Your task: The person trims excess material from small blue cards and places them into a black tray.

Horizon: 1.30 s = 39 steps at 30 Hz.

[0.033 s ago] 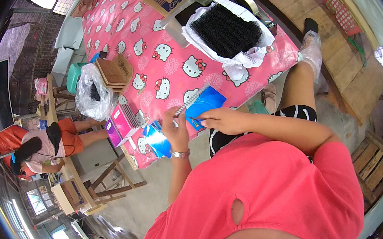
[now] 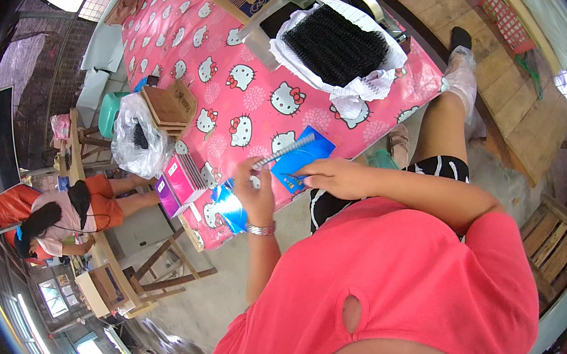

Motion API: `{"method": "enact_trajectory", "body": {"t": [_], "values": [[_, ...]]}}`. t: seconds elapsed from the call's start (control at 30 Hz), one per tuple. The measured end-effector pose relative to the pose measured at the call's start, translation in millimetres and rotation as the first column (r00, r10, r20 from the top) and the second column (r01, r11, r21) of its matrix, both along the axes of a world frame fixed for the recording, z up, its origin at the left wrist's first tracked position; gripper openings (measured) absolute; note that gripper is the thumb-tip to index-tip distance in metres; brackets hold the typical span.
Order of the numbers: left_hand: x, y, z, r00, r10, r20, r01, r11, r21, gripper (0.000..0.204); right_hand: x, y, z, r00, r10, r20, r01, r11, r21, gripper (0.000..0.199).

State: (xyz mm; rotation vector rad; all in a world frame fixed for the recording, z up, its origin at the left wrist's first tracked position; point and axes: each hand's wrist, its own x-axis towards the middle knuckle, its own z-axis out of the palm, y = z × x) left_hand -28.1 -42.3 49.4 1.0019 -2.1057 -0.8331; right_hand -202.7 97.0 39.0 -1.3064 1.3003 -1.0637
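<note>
Pinching a thin striped strip [image 2: 285, 151] over the blue packet [image 2: 303, 157] at the table's near edge.

Left hand [image 2: 254, 189] closed on the strip's lower end; its long axis runs toward 2 o'clock, out across the packet. Right hand [image 2: 335, 177] lies at 3 o'clock of the left, fingers curled onto the packet's near edge, pinning it to the pink patterned tablecloth [image 2: 251, 91]. Right hand nearer the packet.
</note>
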Motion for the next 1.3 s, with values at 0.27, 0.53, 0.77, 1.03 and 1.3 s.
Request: {"method": "enact_trajectory", "body": {"t": [0.27, 0.53, 0.77, 1.03, 1.3], "values": [[-48, -9, -2, 0.837, -0.282, 0.468, 0.369, 0.924, -0.102, 0.028, -30, 36, 0, 0.904, 0.030, -0.427, 0.001, 0.997, 0.071, 0.040], [10, 30, -31, 0.910, -0.196, 0.366, -0.020, 0.859, 0.511, 0.024, -11, 39, -18, 0.471, -0.138, -0.871, -0.110, 0.971, -0.214, 0.027], [29, 76, -43, 0.987, 0.010, 0.157, -0.156, 0.225, 0.962, 0.042, -1, 33, -30, 0.429, -0.216, -0.877, -0.165, 0.936, -0.311, 0.019], [26, 77, -74, 0.926, 0.349, -0.145, 0.188, -0.092, 0.978, 0.031, 4, 28, -29, 0.459, 0.064, -0.886, -0.128, 0.992, 0.006, 0.022], [25, 75, -67, 0.893, 0.421, -0.158, 0.253, -0.180, 0.950, 0.031, 4, 38, -40, 0.573, -0.044, -0.818, -0.062, 0.993, -0.097, 0.045]]}}
